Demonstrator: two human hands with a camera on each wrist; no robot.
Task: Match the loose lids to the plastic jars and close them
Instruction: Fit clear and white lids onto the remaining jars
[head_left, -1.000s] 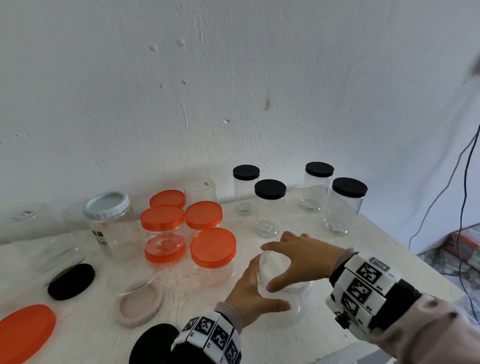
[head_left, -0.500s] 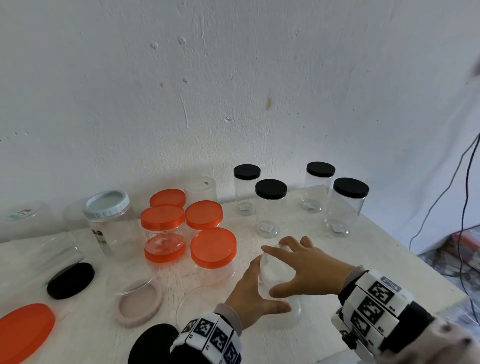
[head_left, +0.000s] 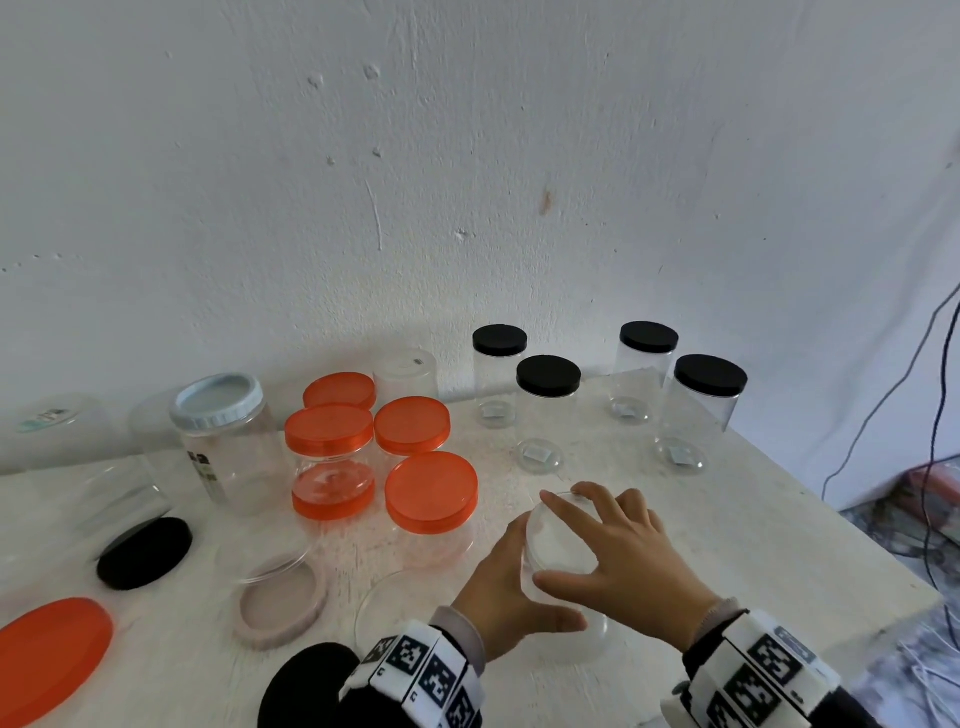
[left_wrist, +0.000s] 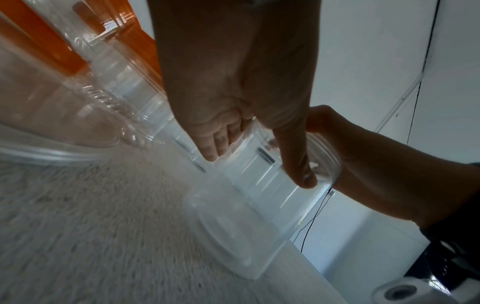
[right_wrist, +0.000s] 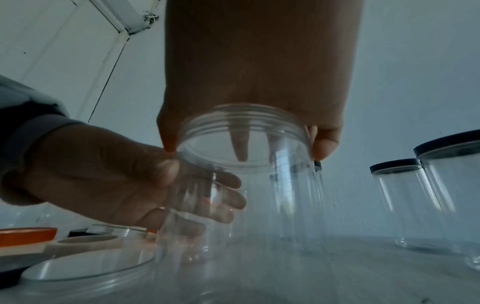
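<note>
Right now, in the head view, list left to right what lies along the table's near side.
Orange lid → black lid → beige lid → clear jar, gripped by left hand and right hand.

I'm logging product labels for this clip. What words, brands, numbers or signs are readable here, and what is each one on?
No text can be read in any view.
Dark label on the white-lidded jar: too blurred.
Sticker on the upturned clear jar at the back: too small.
Sticker on the far-left clear jar: blurred.
Black-and-white square codes on the wristbands: patterns, not words.
</note>
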